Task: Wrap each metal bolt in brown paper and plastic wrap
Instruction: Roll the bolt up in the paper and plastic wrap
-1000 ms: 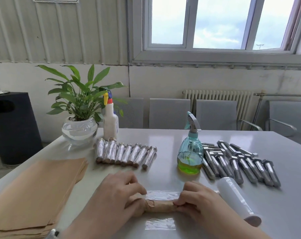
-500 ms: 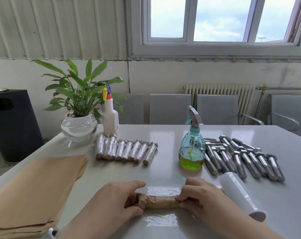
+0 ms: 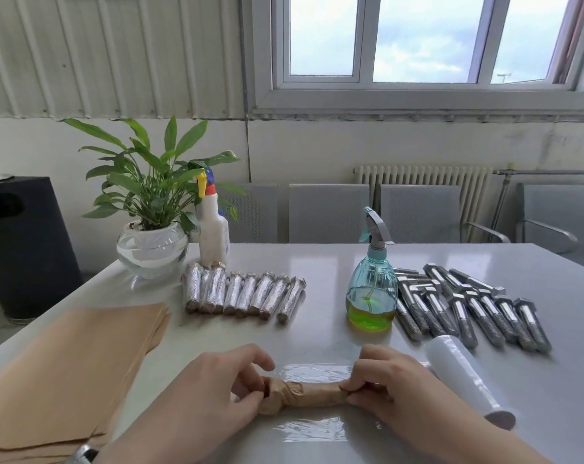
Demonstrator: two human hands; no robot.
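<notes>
A glossy pale grey table (image 3: 317, 262) is standing under a wide window (image 3: 428, 45), with a white radiator (image 3: 421, 182) and a row of grey chairs (image 3: 329, 212) lining the wall behind it and a black bin (image 3: 19, 242) sitting off to the left. At the near edge, a bolt wrapped in brown paper (image 3: 309, 393) is lying on a sheet of clear plastic wrap (image 3: 314, 430), its long axis running left to right across the table, the bunched, crumpled end pointing left. The left hand (image 3: 216, 390) is curling its fingers over that crumpled end, thumb and fingertips pinching the paper, while the right hand (image 3: 387, 386) is pinching the other end between thumb and curled fingers. Just right of the right hand, a white roll of plastic wrap (image 3: 464, 376) is lying at an angle, one end pointing toward the near right. Beyond it, a group of bare metal bolts (image 3: 468, 306) is lying in rough rows, heads mostly away from the viewer. A teal spray bottle (image 3: 371, 293) with green liquid is standing just left of them. Further left, a row of finished wrapped bolts (image 3: 243, 293) is lying side by side, and behind them a white spray bottle (image 3: 213, 229) is standing beside a leafy plant in a glass bowl (image 3: 151, 249). A stack of brown paper sheets (image 3: 66, 370) is filling the near left corner.
</notes>
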